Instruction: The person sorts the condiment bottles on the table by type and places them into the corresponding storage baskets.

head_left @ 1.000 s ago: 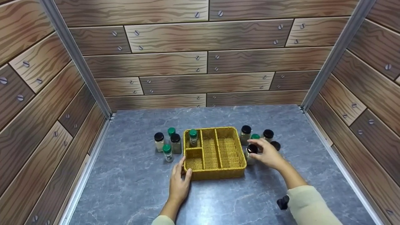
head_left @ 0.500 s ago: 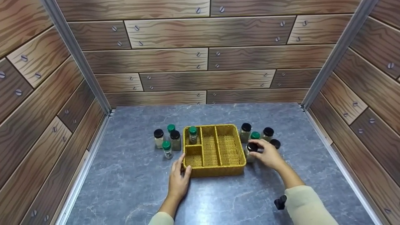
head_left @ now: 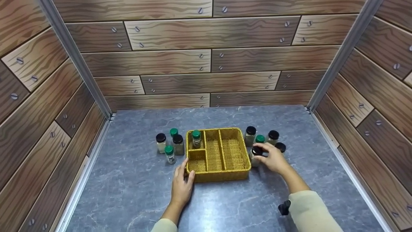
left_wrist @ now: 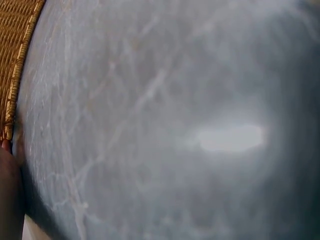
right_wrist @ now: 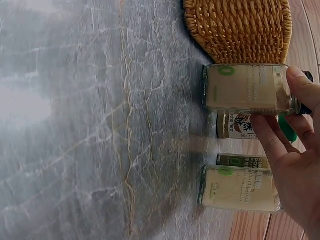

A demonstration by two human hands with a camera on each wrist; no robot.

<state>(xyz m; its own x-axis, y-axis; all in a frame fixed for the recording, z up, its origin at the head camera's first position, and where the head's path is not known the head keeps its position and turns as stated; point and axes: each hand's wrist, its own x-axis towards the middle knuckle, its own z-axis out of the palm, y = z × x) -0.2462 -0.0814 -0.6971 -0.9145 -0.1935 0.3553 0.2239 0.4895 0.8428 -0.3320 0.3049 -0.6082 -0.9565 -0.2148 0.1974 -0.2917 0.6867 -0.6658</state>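
My right hand (head_left: 274, 158) pinches a square glass spice jar (right_wrist: 245, 90) of pale powder near its black cap, thumb on one side and fingers on the other. The jar stands upright at the right side of a yellow woven basket (head_left: 222, 177) with several compartments. My left hand (head_left: 182, 189) rests against the basket's front left corner, its fingers straight along the left side and its thumb at the front. Inside the back left compartment stands a green-capped spice jar (head_left: 196, 139); the other compartments hold nothing.
Left of the basket stand several spice jars, among them a black-capped jar (head_left: 161, 143) and a green-capped jar (head_left: 170, 155). More stand beyond my right hand, including a black-capped jar (head_left: 250, 136) and a green-capped jar (head_left: 260, 139). Wood-patterned walls (head_left: 180, 61) enclose the table.
The fingers of my right hand have closed a little more around the jar's top. The head view has shifted slightly; the basket and left hand keep their places.
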